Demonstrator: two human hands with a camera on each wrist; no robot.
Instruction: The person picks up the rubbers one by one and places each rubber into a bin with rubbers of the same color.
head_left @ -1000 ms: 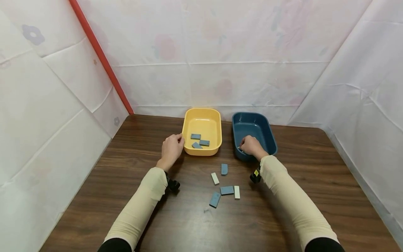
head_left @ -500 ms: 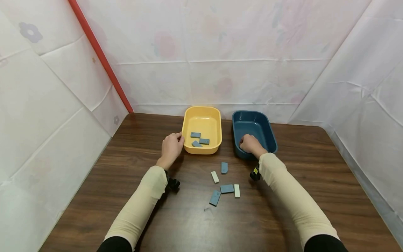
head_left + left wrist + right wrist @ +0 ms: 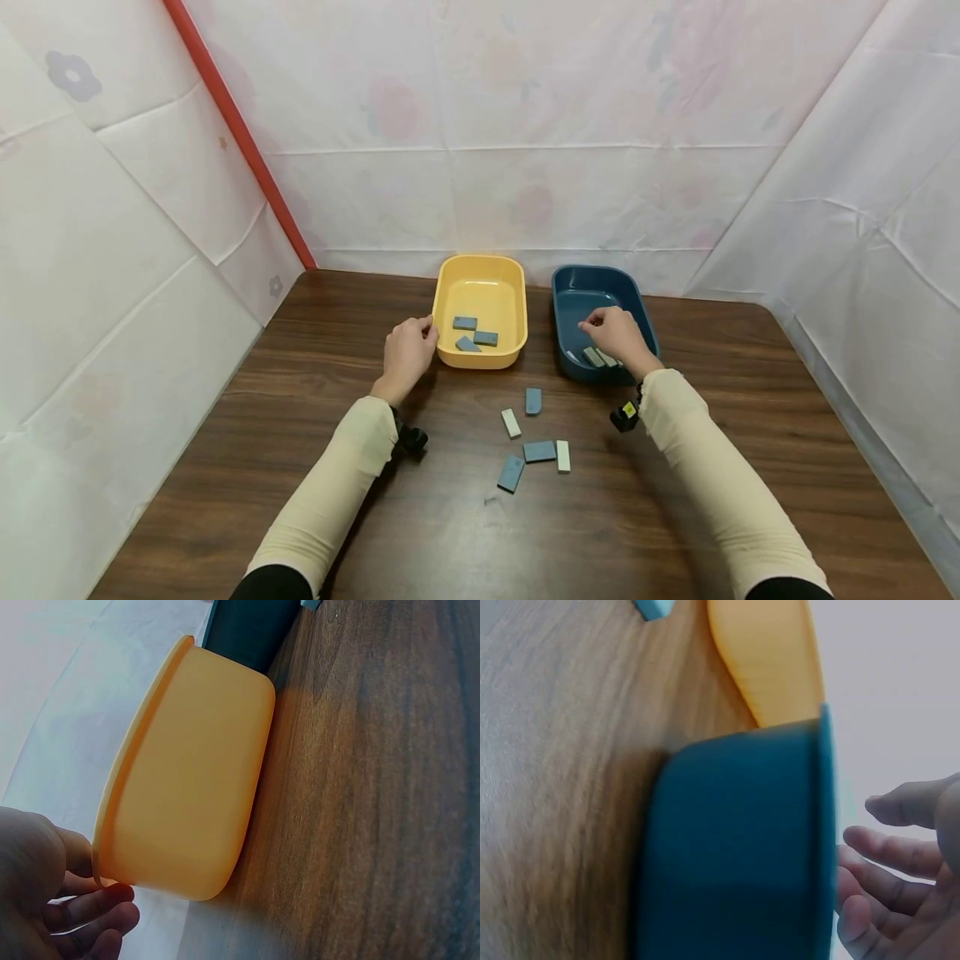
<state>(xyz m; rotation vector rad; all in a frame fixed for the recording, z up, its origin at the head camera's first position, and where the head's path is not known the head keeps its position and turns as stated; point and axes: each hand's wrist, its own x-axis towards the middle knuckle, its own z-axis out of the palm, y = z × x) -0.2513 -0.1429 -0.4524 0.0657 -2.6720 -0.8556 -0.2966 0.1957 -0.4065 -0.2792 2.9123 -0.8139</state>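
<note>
Yellow bin (image 3: 480, 361), by the table's (image 3: 435, 533) far edge: I see the left hand (image 3: 407, 348) pinching its left rim. Grey-blue tiles (image 3: 486, 338) lie toward its near end. Dark-blue bin (image 3: 592, 292) just right; pale tiles (image 3: 593, 357) at its near end. Right hand (image 3: 619, 335) above, fingers loosely bent, released. Nearer me, more grey-blue tiles (image 3: 540, 452) and two white tiles (image 3: 563, 457).

Far on desk (image 3: 330, 358): yellow tray (image 3: 481, 297), upright, three blue-grey tiles (image 3: 485, 338) inside; navy tray (image 3: 585, 297) to right, pale tiles (image 3: 592, 357) at near end. Nearer, flat: three loose blue-grey tiles (image 3: 539, 452), two loose pale tiles (image 3: 563, 457).
</note>
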